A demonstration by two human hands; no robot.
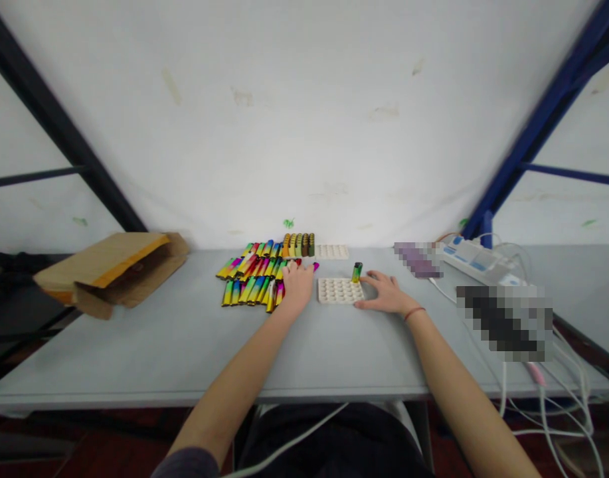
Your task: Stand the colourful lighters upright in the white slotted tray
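Note:
Shiny rainbow-coloured metallic tubes [254,291] lie in rows on the table. My left hand [298,284] reaches over the right end of these rows, its fingers bent downward. The fingertips are hidden, and a purple tube end [316,266] shows just beside them; whether it is held I cannot tell. A white tray [337,297] with rows of round holes lies right of that hand. One green and yellow tube [356,272] stands upright at its back right corner. My right hand [384,293] rests at the tray's right edge, thumb and fingers apart, the index finger near the upright tube.
Behind the rows, upright tubes [298,245] are packed together next to a second white tray [333,251] by the wall. An open padded envelope [115,265] lies at left. At right are a power strip [473,255], a purple blurred item [416,259] and loose cables [546,411].

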